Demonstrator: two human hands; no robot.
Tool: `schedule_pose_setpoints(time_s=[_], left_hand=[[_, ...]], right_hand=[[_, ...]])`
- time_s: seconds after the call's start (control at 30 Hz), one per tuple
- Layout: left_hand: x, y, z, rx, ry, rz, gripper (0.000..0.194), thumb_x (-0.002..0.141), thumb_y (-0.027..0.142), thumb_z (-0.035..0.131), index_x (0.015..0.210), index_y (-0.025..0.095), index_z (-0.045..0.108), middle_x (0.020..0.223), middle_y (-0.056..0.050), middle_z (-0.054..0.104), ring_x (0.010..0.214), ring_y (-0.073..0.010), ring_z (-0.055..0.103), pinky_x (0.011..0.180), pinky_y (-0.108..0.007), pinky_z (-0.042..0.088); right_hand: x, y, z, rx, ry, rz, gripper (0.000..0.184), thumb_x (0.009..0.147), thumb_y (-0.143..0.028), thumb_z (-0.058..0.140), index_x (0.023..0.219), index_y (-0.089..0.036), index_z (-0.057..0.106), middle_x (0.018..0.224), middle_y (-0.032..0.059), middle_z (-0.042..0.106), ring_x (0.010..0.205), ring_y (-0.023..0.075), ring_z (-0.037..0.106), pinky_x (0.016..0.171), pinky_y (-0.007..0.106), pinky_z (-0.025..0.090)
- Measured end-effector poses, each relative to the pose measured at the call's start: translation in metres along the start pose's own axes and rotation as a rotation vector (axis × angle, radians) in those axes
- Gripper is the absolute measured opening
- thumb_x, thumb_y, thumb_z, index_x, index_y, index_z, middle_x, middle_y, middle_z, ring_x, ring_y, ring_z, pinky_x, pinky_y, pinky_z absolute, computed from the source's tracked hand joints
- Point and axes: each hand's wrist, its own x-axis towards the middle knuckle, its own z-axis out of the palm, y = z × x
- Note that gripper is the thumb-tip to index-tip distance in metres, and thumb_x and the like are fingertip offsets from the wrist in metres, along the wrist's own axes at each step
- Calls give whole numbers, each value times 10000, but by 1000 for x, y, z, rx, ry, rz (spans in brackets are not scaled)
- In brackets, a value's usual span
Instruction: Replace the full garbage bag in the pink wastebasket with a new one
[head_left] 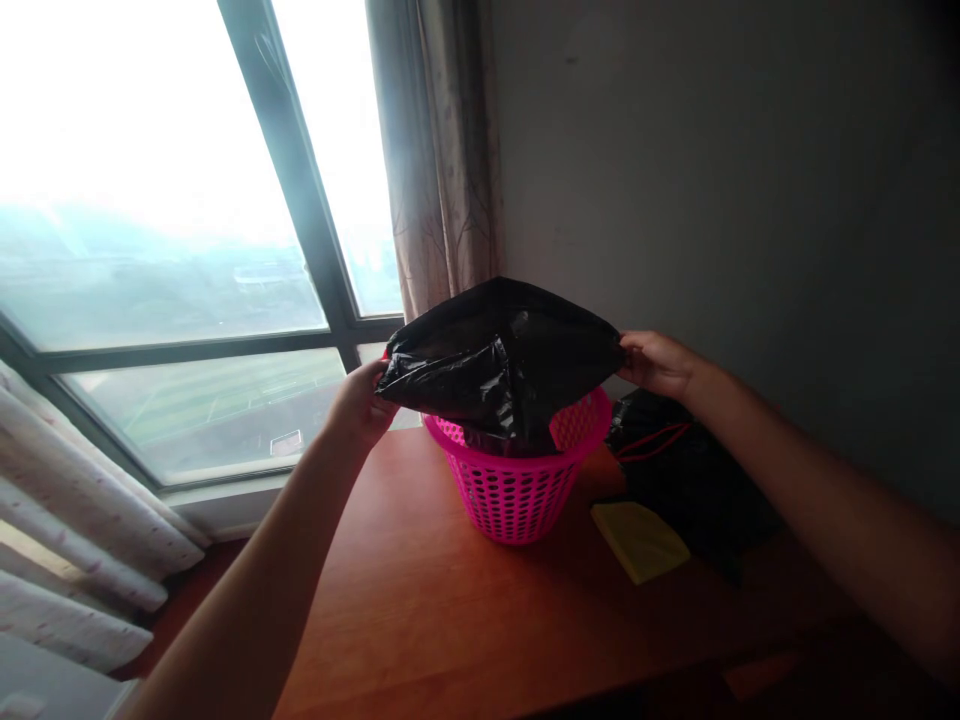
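A black garbage bag (480, 375) is stretched sideways between my two hands, its mouth spread apart. Its lower part hangs down into a pink perforated plastic basket (517, 495), which stands upright on the table. My left hand (366, 402) pinches the bag's left corner, where a bit of red shows. At the opposite corner, my right hand (656, 363) grips the bag's edge between thumb and fingers. Parts of the basket's rim are covered by the bag.
The wooden table (420, 620) carries a folded yellow cloth (641, 540) right of the basket. Beside it lies another black bag (697, 480) with a red drawstring. A window (187, 390) and patterned curtains (450, 150) stand behind and left; a grey wall (720, 180) is at the right.
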Motion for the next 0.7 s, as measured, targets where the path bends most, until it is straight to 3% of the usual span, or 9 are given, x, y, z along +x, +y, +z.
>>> schedule_pose_setpoints(time_s=[0.13, 0.27, 0.3, 0.37, 0.43, 0.47, 0.53, 0.6, 0.7], left_hand=[[0, -20, -23, 105, 41, 101, 105, 639, 66, 621, 693, 146, 580, 536, 45, 565, 439, -58, 520, 427, -131, 419], [-3, -29, -33, 287, 76, 180, 231, 662, 208, 737, 869, 154, 650, 677, 6, 641, 551, -117, 582, 485, -190, 452], [-6, -27, -33, 391, 106, 276, 266, 684, 251, 741, 920, 165, 653, 757, -14, 663, 617, -140, 609, 524, -212, 473], [-14, -17, -27, 683, 185, 591, 287, 745, 308, 706, 1005, 204, 648, 965, -53, 670, 809, -190, 644, 651, -264, 512], [-24, -5, -16, 995, 210, 921, 267, 804, 324, 654, 1057, 241, 647, 1123, -73, 635, 993, -232, 624, 806, -318, 510], [-30, 1, -8, 1114, 163, 1013, 260, 825, 327, 635, 1074, 254, 652, 1153, -75, 629, 1042, -246, 609, 865, -338, 493], [-39, 11, 8, 1300, -32, 1053, 236, 856, 355, 611, 1063, 263, 675, 1095, -68, 666, 1018, -259, 617, 885, -353, 472], [-44, 14, 24, 1440, -245, 965, 262, 859, 422, 617, 1058, 271, 696, 1012, -58, 706, 926, -264, 642, 817, -343, 469], [-44, 10, 39, 1559, -487, 734, 438, 785, 541, 684, 1146, 293, 687, 1003, -51, 733, 860, -276, 664, 712, -318, 460]], right_hand=[[-7, 29, -12, -24, 72, 49, 117, 693, -187, 607, 805, -221, 604, 784, 66, 690, 768, 213, 670, 695, 340, 583], [-11, 41, -17, -160, 132, 41, 168, 709, -268, 682, 853, -226, 606, 884, 70, 706, 849, 233, 684, 750, 378, 586], [-12, 38, -17, -228, 183, -34, 206, 723, -298, 688, 904, -227, 619, 950, 77, 709, 908, 242, 680, 794, 391, 580], [-17, 27, -13, -383, 297, -273, 273, 768, -354, 673, 1008, -228, 636, 1082, 91, 697, 1026, 256, 654, 896, 410, 547], [-25, 8, -3, -509, 308, -497, 288, 826, -386, 631, 1066, -228, 649, 1149, 94, 685, 1083, 257, 634, 970, 409, 504], [-28, -3, 4, -555, 251, -571, 287, 851, -397, 611, 1079, -229, 658, 1156, 89, 687, 1088, 255, 633, 986, 405, 491], [-34, -22, 20, -640, 29, -642, 308, 872, -416, 602, 1105, -228, 673, 1163, 75, 693, 1108, 252, 628, 1013, 398, 464], [-34, -36, 36, -720, -221, -633, 401, 849, -442, 641, 1188, -228, 656, 1216, 68, 679, 1157, 251, 608, 1038, 389, 436], [-27, -43, 54, -833, -517, -457, 615, 777, -475, 717, 1319, -217, 584, 1280, 87, 646, 1178, 256, 597, 1009, 362, 449]])
